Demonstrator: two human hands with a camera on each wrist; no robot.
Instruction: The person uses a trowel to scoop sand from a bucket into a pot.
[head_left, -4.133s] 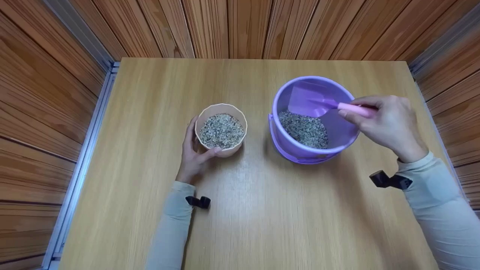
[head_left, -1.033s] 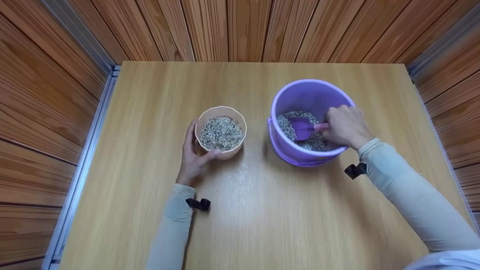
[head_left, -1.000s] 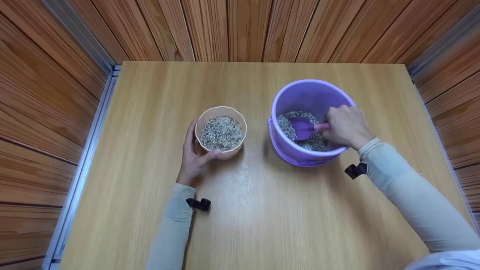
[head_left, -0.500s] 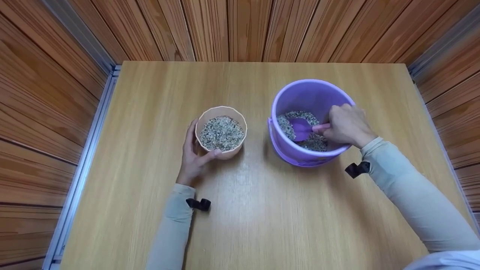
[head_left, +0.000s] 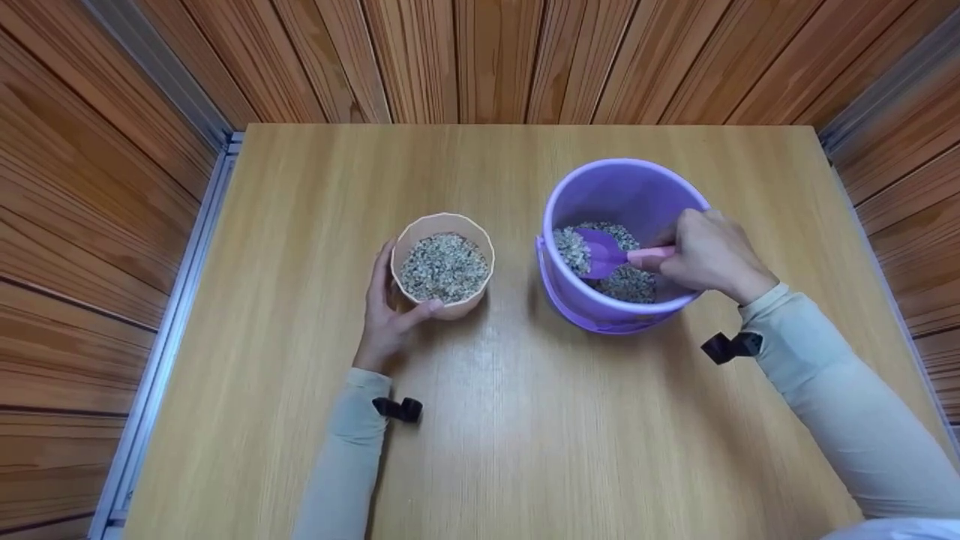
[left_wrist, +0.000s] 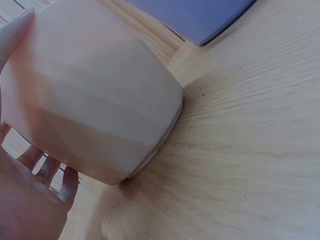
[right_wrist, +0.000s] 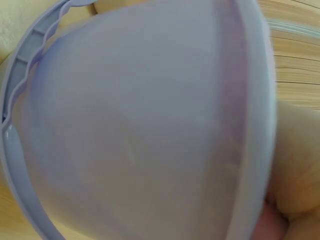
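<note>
A peach faceted pot (head_left: 451, 308) holding grey gravel (head_left: 444, 266) stands on the table, and my left hand (head_left: 386, 315) is curled round its left and near side. In the left wrist view the thumb and fingers lie along the pot (left_wrist: 95, 95). To its right is a purple bucket (head_left: 559, 259) with gravel (head_left: 630, 286) at the bottom. My right hand (head_left: 712, 251), at the bucket's right rim, grips the pink handle of a purple scoop (head_left: 606, 255). The scoop's blade is inside the bucket, with gravel on it. The bucket wall (right_wrist: 140, 120) fills most of the right wrist view.
The wooden table (head_left: 480, 442) is edged on the left by a metal rail (head_left: 176, 300). Plank walls (head_left: 495, 60) enclose it at the back and both sides. The bucket's own handle (right_wrist: 22, 65) hangs down beside its wall.
The right hand was raised above the bucket with the scoop, then went down into it. Since then it has shifted slightly right and up, and gravel shows on the blade. The left hand stays put.
</note>
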